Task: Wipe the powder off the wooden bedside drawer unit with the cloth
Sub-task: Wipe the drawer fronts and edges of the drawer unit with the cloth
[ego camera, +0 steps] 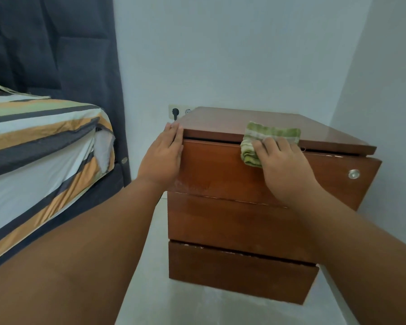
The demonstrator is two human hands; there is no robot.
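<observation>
The wooden bedside drawer unit stands in the corner with three drawer fronts facing me. My right hand presses a green-and-white striped cloth against the front edge of the top and the upper drawer front. My left hand lies flat, fingers together, against the unit's upper left corner and grips nothing. Faint whitish powder smears show low on the top drawer front near the left side. The top surface looks glossy.
A bed with a striped sheet and dark headboard stands at the left. A wall socket with a black plug is behind the unit's left corner. A round metal lock sits on the drawer's right. Pale floor runs below.
</observation>
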